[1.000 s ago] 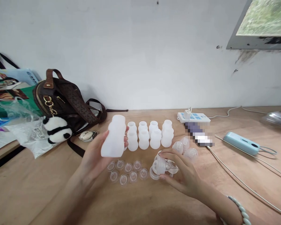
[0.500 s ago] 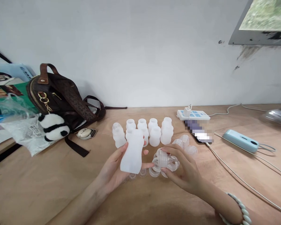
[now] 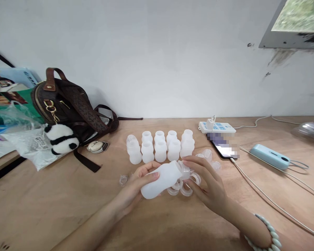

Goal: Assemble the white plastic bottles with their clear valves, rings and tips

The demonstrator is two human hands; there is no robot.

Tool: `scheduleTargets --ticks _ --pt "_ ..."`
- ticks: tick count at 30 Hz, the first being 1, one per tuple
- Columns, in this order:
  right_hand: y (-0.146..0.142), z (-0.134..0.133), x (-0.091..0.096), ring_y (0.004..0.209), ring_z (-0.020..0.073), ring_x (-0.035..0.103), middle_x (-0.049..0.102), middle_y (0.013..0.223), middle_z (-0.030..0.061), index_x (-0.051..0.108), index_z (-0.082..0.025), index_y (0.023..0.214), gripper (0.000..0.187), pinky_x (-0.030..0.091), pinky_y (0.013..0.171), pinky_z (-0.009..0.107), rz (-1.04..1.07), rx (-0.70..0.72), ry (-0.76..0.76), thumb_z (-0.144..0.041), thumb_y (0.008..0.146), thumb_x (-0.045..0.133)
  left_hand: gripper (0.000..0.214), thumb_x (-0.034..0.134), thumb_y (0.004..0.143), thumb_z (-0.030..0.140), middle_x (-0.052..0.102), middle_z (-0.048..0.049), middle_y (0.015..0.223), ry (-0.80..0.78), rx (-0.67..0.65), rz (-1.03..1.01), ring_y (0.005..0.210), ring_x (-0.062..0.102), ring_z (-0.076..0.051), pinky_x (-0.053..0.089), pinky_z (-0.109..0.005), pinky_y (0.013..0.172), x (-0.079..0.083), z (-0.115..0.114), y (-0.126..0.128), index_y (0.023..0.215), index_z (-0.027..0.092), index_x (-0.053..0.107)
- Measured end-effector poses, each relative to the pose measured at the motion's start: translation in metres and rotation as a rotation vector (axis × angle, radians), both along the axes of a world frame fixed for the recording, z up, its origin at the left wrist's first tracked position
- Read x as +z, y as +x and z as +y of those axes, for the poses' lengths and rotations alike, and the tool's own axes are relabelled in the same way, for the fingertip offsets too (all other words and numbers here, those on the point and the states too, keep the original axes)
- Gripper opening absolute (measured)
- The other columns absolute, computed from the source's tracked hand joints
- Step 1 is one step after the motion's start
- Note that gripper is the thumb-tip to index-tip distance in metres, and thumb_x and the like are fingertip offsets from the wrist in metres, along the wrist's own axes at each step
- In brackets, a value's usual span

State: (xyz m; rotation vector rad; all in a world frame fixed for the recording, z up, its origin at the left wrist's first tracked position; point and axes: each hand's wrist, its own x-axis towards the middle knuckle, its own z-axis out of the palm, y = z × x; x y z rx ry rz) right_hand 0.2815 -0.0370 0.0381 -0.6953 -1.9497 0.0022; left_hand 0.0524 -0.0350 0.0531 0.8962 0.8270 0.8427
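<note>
- Bottle, frosted white plastic w/ wavy sides point(image 3: 161, 179), held tilted above brown wooden desk point(image 3: 157, 226), base low on L, mouth up to R.
- Clear ribbed plastic collar point(image 3: 185, 172) at its mouth, approx. in line; can't tell if seated or just touching.
- Left hand point(image 3: 137, 179) wrapped round bottle's body, thumb on top.
- Right hand point(image 3: 210, 181) pinching collar btwn thumb & fingers; pale green bead bracelet point(image 3: 270, 230) at wrist.
- Loose clear plastic rings point(image 3: 186, 190) clustered on desk under collar.
- Small clear plastic disc point(image 3: 124, 180) nr L hand.
- Upright frosted white wavy bottles point(image 3: 161, 151) in rows behind; leftmost topped w/ clear dome point(image 3: 131, 138).
- Clear plastic cups point(image 3: 207, 154) partly behind R hand.
- Farther R: dark phone w/ white cable point(image 3: 222, 146), pale blue oblong device point(image 3: 270, 157).
- Far L: dark brown patterned backpack point(image 3: 70, 101), black-&-white plush panda point(image 3: 61, 134) against it.
</note>
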Motion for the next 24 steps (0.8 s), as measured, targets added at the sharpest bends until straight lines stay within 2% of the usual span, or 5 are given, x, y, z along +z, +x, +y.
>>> scheduleTargets --ticks 6,10,15,19,24 --pt "0.003 0.0 -0.005 0.113 0.0226 0.066 0.066 0.124 0.0097 0.056 -0.029 0.136 0.05 0.06 0.086 0.039 -0.063 0.054 0.045 -0.002 0.096 0.045 0.048 0.088 0.062 0.05 0.073 -0.0065 0.076 -0.021 0.025 0.118 0.059 0.065 -0.015 0.049 -0.019 0.046 -0.002 0.006 -0.002 0.089 0.014 0.073" --pt "0.004 0.0 -0.005 0.115 0.0223 0.064 0.065 0.127 0.0097 0.056 -0.028 0.137 0.057 0.059 0.09 0.041 -0.108 0.117 0.065 0.005 0.093 0.041 0.05 0.088 0.06 0.052 0.075 -0.008 0.074 -0.011 0.027 0.173 0.056 0.066 -0.015 0.048 -0.018 0.041 0.0 0.009 -0.006 0.089 0.013 0.076" --pt "0.003 -0.001 0.0 0.109 0.0228 0.065 0.066 0.122 0.0105 0.053 -0.027 0.14 0.047 0.06 0.085 0.04 -0.132 0.107 0.017 -0.007 0.098 0.045 0.045 0.086 0.063 0.049 0.074 -0.0068 0.073 0.054 0.029 0.189 0.053 0.064 -0.015 0.046 -0.02 0.043 0.0 0.009 -0.008 0.09 0.014 0.076" --pt "0.003 -0.001 -0.004 0.091 0.0234 0.068 0.07 0.105 0.0107 0.055 -0.021 0.132 0.035 0.059 0.074 0.037 -0.082 0.058 -0.084 -0.035 0.1 0.055 0.031 0.089 0.062 0.039 0.075 -0.0069 0.089 0.331 0.091 0.23 0.075 0.067 -0.021 0.052 -0.027 0.064 0.001 0.009 -0.006 0.083 0.019 0.079" --pt "0.005 0.001 -0.017 0.07 0.0182 0.066 0.07 0.09 0.0052 0.055 -0.023 0.099 0.024 0.053 0.058 0.029 0.049 0.007 -0.341 -0.047 0.101 0.05 0.027 0.088 0.067 0.032 0.072 -0.0061 0.103 0.747 0.128 0.406 0.093 0.066 -0.026 0.049 -0.037 0.085 -0.001 0.003 -0.003 0.092 0.027 0.08"
